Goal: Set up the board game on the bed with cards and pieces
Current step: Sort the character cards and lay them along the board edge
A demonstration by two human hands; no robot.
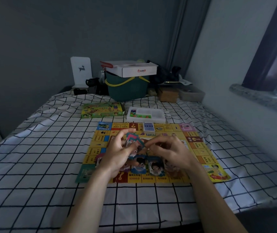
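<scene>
Small stack of pink-and-teal zigzag-backed cards (133,139) sits in the left hand (117,148), fingers curled round it from the left and below, thumb side up; the stack tilts with its top edge leaning far and right. Right hand (169,151) is just right of the stack, fingertips pinching at the stack's near-right corner, so it looks like a card is being peeled off or squared up; can't tell if one card is already free. Both hands hover over the middle of the yellow-bordered printed game board (201,158), which lies flat on the white black-grid bed sheet (42,157).

Key relation: cards lie between the two hands, left hand carrying, right hand nearer the loose edge. Any deal goes down and near, toward the row of character cards (154,166) lying face up along the board's near side, directly under the wrists.

Far edge of board: a blue-and-white card deck (149,127) lies on it. Beyond the board, a white plastic tray of coloured pieces (147,114) and, left of it, a green-yellow game box (101,110), both untouched on the sheet.

Both forearms reach in from near, roughly parallel, wrists slightly raised.
</scene>
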